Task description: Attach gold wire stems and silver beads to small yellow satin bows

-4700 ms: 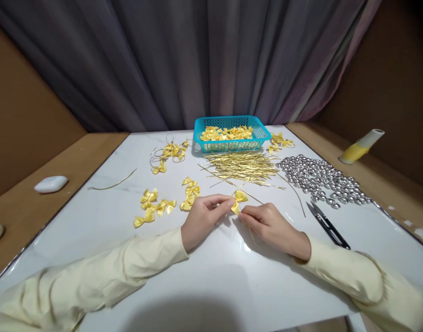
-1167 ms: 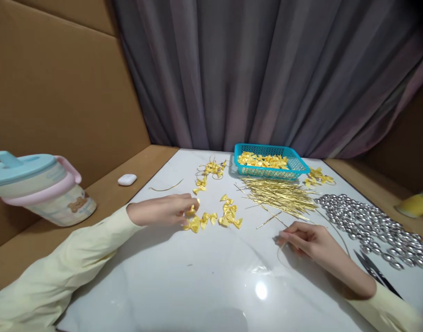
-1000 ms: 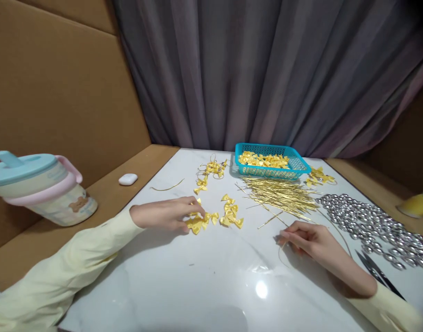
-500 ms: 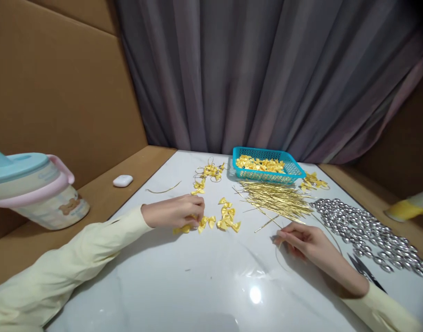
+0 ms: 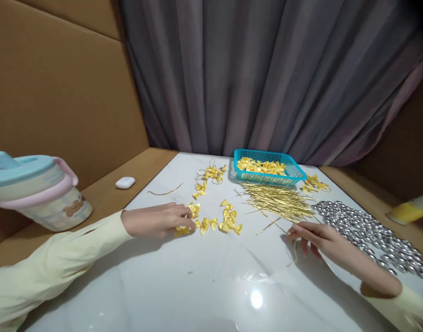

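My left hand (image 5: 163, 220) reaches over the white table, its curled fingers pinched down on a yellow bow (image 5: 182, 230) beside several other yellow bows (image 5: 228, 219). At the right, my right hand (image 5: 315, 236) has thumb and index finger pressed together on a thin gold wire (image 5: 295, 253), which hangs down in a curve. Just beyond that hand lies a pile of gold twist wires (image 5: 277, 200). Finished-looking bows with wire loops (image 5: 213, 173) lie farther back, left of the basket.
A blue basket (image 5: 270, 179) of yellow bows stands at the back. Silver beads (image 5: 370, 235) spread over the right side. On the left are a cup with a blue lid (image 5: 45, 203), a white case (image 5: 125, 183) and one loose wire (image 5: 166, 191). A yellow bottle (image 5: 410, 210) lies far right.
My left hand has moved left, uncovering bows near its fingertips. My right hand has shifted slightly right with the wire, and its forearm now covers the scissors.
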A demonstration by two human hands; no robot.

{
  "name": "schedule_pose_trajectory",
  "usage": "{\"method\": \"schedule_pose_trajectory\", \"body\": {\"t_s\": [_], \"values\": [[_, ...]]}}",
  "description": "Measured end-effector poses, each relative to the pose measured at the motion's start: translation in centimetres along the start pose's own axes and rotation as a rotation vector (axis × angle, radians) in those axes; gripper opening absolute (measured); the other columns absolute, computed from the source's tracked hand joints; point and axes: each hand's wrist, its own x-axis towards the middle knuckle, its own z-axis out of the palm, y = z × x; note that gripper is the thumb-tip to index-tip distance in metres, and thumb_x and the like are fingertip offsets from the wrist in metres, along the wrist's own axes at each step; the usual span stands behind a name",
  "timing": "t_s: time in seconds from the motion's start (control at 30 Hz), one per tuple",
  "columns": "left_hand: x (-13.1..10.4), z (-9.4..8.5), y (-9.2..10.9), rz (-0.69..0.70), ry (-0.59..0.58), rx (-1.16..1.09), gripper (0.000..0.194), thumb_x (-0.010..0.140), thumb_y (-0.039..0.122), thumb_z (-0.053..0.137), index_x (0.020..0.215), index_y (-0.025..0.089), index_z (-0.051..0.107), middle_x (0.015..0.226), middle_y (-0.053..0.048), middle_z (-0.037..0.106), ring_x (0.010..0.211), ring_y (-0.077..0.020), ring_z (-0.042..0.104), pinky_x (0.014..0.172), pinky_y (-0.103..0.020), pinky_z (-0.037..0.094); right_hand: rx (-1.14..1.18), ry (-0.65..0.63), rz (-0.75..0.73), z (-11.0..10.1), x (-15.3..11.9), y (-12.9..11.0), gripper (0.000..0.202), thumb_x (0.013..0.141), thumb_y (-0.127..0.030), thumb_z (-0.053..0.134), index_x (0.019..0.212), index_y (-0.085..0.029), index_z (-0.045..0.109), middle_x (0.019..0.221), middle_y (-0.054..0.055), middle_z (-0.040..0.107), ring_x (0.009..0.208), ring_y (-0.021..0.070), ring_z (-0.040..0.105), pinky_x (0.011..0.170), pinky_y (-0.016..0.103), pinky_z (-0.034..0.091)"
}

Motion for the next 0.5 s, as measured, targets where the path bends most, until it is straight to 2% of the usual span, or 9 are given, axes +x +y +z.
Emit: {"method": "schedule_pose_trajectory", "body": {"t_s": [0.03,0.1,0.23,0.37,0.5], "values": [[0.1,0.1,-0.2,0.012,-0.057,0.007,0.048,0.062,-0.008,0.042,0.095,0.024,0.058,0.089,-0.003,0.058,0.075,-0.016,0.051,0.069,-0.022,0.036,-0.012,-0.009,0.0,-0.2,-0.1,0.0,0.047,0.082,-0.053,0.041,0.082,-0.015,0.067,0.064,0.006,0.066,0.043,0.0122,0.052,0.04,0.023,0.04],[0.3,0.1,-0.5,0.033,-0.076,0.006,0.038,0.068,-0.005,0.042,0.091,0.021,0.057,0.085,-0.005,0.056,0.072,-0.0165,0.049,0.068,-0.024,0.035,-0.034,-0.012,0.007,-0.7,-0.4,-0.1,0.047,0.082,-0.053,0.041,0.087,-0.015,0.067,0.071,0.008,0.068,0.048,0.0135,0.054,0.043,0.024,0.042],[0.7,-0.1,-0.2,0.062,-0.012,-0.022,0.019,0.077,0.005,0.046,0.079,0.02,0.057,0.082,-0.005,0.056,0.07,-0.0164,0.048,0.068,-0.026,0.034,-0.064,-0.012,0.014,-1.2,-1.0,-0.1,0.045,0.082,-0.052,0.043,0.095,-0.016,0.067,0.073,0.009,0.069,0.047,0.0122,0.053,0.045,0.024,0.043],[1.7,-0.8,1.3,0.078,-0.024,-0.089,0.015,0.083,0.014,0.047,0.072,0.019,0.057,0.076,-0.004,0.057,0.066,-0.0153,0.048,0.067,-0.026,0.035,-0.037,-0.027,-0.012,-1.1,-1.2,-0.5,0.041,0.082,-0.05,0.046,0.094,-0.018,0.068,0.079,0.008,0.069,0.046,0.0108,0.053,0.045,0.023,0.043],[4.3,-1.2,3.4,0.081,0.048,-0.341,0.012,0.083,0.022,0.05,0.08,0.017,0.061,0.079,-0.005,0.061,0.072,-0.0152,0.053,0.068,-0.025,0.037,0.111,-0.023,-0.068,-0.3,-1.3,-1.7,0.035,0.079,-0.047,0.051,0.087,-0.017,0.067,0.089,0.01,0.069,0.052,0.012,0.057,0.041,0.022,0.041]]}}
